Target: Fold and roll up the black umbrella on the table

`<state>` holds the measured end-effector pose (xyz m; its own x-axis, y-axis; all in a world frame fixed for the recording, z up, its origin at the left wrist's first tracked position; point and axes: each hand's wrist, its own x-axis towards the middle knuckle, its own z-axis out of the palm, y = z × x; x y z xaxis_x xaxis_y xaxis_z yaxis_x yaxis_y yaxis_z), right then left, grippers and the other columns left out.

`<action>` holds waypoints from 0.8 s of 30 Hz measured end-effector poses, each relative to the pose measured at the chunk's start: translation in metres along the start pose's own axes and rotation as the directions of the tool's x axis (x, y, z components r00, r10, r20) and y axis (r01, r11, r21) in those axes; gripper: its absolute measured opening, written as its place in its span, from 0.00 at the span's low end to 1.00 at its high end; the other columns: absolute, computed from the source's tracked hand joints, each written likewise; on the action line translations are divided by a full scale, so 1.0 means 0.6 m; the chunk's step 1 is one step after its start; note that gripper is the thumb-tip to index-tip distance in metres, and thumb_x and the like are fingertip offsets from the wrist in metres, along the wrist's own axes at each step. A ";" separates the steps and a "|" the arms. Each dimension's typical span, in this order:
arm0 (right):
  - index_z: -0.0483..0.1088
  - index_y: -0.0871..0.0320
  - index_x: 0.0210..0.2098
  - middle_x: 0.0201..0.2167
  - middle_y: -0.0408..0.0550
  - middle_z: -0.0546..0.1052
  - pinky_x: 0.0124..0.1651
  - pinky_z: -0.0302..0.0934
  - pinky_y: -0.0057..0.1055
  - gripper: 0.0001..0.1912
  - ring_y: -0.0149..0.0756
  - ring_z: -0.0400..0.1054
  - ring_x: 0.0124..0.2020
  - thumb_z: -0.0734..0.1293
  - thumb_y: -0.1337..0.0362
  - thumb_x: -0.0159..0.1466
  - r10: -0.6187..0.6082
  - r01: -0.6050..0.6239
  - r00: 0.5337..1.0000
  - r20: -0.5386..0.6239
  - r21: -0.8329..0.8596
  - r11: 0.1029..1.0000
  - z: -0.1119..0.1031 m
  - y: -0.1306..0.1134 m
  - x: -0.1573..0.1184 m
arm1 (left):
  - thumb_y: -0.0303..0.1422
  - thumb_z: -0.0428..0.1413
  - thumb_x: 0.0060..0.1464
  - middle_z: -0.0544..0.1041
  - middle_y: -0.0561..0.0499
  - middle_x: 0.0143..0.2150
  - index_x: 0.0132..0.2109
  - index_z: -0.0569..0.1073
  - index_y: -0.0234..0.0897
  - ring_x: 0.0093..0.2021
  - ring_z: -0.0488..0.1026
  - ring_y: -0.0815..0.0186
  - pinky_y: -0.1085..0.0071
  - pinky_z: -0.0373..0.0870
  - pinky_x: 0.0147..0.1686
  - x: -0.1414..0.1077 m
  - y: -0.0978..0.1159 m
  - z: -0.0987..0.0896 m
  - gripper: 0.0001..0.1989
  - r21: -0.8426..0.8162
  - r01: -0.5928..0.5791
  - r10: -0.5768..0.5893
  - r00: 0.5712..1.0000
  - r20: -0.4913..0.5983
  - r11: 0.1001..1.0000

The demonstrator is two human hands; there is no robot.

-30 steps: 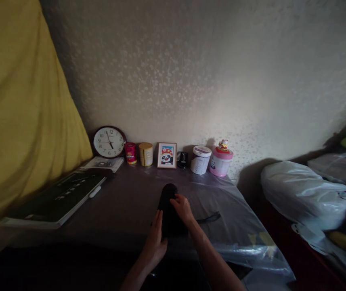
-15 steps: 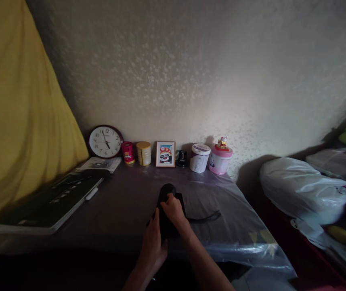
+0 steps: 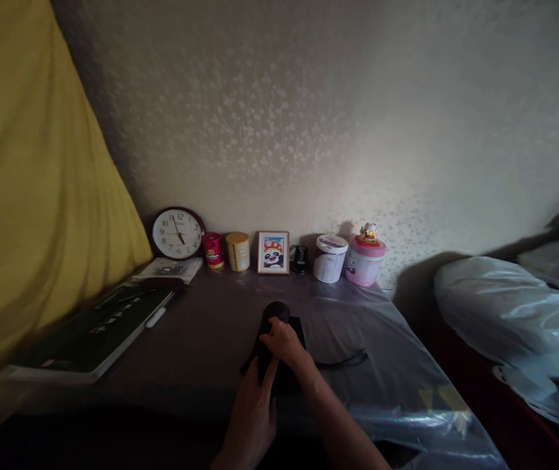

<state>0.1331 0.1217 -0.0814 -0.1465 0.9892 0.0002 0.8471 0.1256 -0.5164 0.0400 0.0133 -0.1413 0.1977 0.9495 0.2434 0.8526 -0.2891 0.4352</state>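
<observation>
A black object (image 3: 275,312) with a rounded top end lies on the covered table, its details lost in the dark. My right hand (image 3: 284,341) is closed on its upper part, thumb and fingers pinched together. Nearer to me, my left hand (image 3: 254,411) grips the lower left part, with two fingertips pointing forward along it. A flat black piece (image 3: 297,328) shows beside the rounded end. To the right, a black strap (image 3: 345,360) lies on the table.
Along the wall stand a round clock (image 3: 178,234), pink tin (image 3: 213,251), yellow-lidded can (image 3: 238,252), framed panda picture (image 3: 273,252), small black item (image 3: 300,259), white tub (image 3: 330,259) and pink-lidded tub (image 3: 364,262). A green book (image 3: 93,333) lies left; plastic bags (image 3: 509,313) sit right.
The view has shifted slightly, so the scene sits further right and a little lower. My left hand has turned, and its back now shows more. My right hand keeps its hold.
</observation>
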 end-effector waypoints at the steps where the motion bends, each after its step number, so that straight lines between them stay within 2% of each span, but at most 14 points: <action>1: 0.67 0.65 0.47 0.38 0.56 0.78 0.39 0.59 0.28 0.20 0.41 0.72 0.42 0.64 0.66 0.56 -0.017 0.017 1.000 -0.005 -0.009 1.000 0.002 -0.002 0.000 | 0.20 0.43 0.49 0.49 0.38 0.65 0.63 0.49 0.39 0.64 0.51 0.53 0.56 0.59 0.56 0.001 0.002 -0.001 0.34 0.020 0.009 -0.010 1.000 0.013 1.000; 4: 0.69 0.61 0.46 0.36 0.51 0.79 0.39 0.60 0.28 0.17 0.39 0.72 0.40 0.64 0.66 0.57 -0.100 0.100 0.995 0.007 0.038 0.994 0.007 -0.005 -0.004 | 0.21 0.44 0.49 0.53 0.38 0.64 0.63 0.51 0.36 0.63 0.53 0.52 0.56 0.58 0.57 0.003 0.006 -0.001 0.33 0.059 0.069 -0.073 0.996 0.060 0.996; 7: 0.71 0.57 0.44 0.35 0.46 0.79 0.40 0.61 0.26 0.13 0.35 0.73 0.38 0.63 0.67 0.58 -0.218 0.217 0.976 -0.012 0.178 0.960 0.006 0.003 -0.018 | 0.21 0.43 0.50 0.54 0.35 0.63 0.63 0.51 0.32 0.62 0.54 0.52 0.57 0.57 0.57 0.002 0.004 0.006 0.31 0.057 0.119 -0.124 0.989 0.075 0.991; 10: 0.71 0.55 0.42 0.36 0.44 0.78 0.42 0.63 0.26 0.11 0.32 0.72 0.38 0.61 0.65 0.62 -0.345 0.365 0.930 -0.123 0.410 0.836 0.001 0.028 -0.045 | 0.20 0.41 0.51 0.53 0.34 0.63 0.64 0.47 0.32 0.63 0.54 0.53 0.58 0.57 0.58 0.001 0.003 0.011 0.32 0.018 0.145 -0.146 0.987 0.068 0.989; 12: 0.72 0.55 0.39 0.37 0.45 0.77 0.43 0.63 0.27 0.11 0.32 0.71 0.40 0.59 0.62 0.64 -0.355 0.437 0.899 -0.257 0.464 0.770 -0.001 0.049 -0.064 | 0.20 0.40 0.51 0.53 0.34 0.63 0.65 0.44 0.33 0.63 0.54 0.53 0.58 0.56 0.58 0.002 0.003 0.011 0.33 -0.011 0.167 -0.165 0.982 0.092 0.986; 13: 0.72 0.55 0.39 0.38 0.45 0.77 0.45 0.63 0.28 0.11 0.32 0.70 0.41 0.58 0.62 0.65 -0.354 0.469 0.879 -0.320 0.441 0.765 -0.001 0.060 -0.072 | 0.20 0.40 0.52 0.53 0.34 0.63 0.65 0.44 0.33 0.63 0.53 0.53 0.57 0.56 0.58 0.002 0.003 0.011 0.33 -0.021 0.180 -0.177 0.978 0.107 0.983; 15: 0.71 0.54 0.41 0.42 0.47 0.76 0.48 0.62 0.31 0.12 0.33 0.69 0.45 0.57 0.63 0.66 -0.411 0.533 0.836 -0.362 0.359 0.766 0.002 0.075 -0.081 | 0.21 0.40 0.52 0.52 0.33 0.63 0.65 0.43 0.33 0.63 0.53 0.53 0.57 0.55 0.58 0.002 0.002 0.011 0.32 -0.035 0.205 -0.198 0.971 0.131 0.978; 19: 0.69 0.54 0.47 0.49 0.49 0.73 0.58 0.54 0.40 0.14 0.36 0.61 0.56 0.57 0.64 0.66 -0.607 0.650 0.754 -0.253 0.149 0.745 0.017 0.085 -0.062 | 0.23 0.39 0.54 0.51 0.33 0.64 0.64 0.45 0.31 0.64 0.50 0.53 0.57 0.54 0.59 0.000 -0.007 0.018 0.30 -0.058 0.220 -0.209 0.966 0.153 0.974; 21: 0.69 0.54 0.48 0.50 0.48 0.73 0.61 0.48 0.44 0.14 0.36 0.59 0.57 0.56 0.64 0.67 -0.631 0.655 0.749 -0.204 0.081 0.751 0.025 0.085 -0.038 | 0.24 0.39 0.54 0.51 0.34 0.65 0.65 0.44 0.31 0.64 0.49 0.54 0.56 0.53 0.59 -0.002 -0.015 0.026 0.30 -0.080 0.208 -0.193 0.967 0.164 0.975; 24: 0.70 0.53 0.46 0.48 0.45 0.74 0.62 0.44 0.44 0.15 0.34 0.58 0.58 0.54 0.65 0.67 -0.634 0.647 0.754 -0.172 0.028 0.762 0.032 0.085 0.005 | 0.25 0.39 0.54 0.49 0.34 0.65 0.65 0.40 0.32 0.65 0.47 0.54 0.56 0.53 0.59 -0.005 -0.027 0.037 0.32 -0.120 0.189 -0.166 0.970 0.180 0.975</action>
<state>0.1661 0.1298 -0.1245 -0.5594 0.6794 0.4749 0.5365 0.7335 -0.4173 0.0367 0.0181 -0.1684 0.1375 0.9905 0.0078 0.8102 -0.1170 0.5743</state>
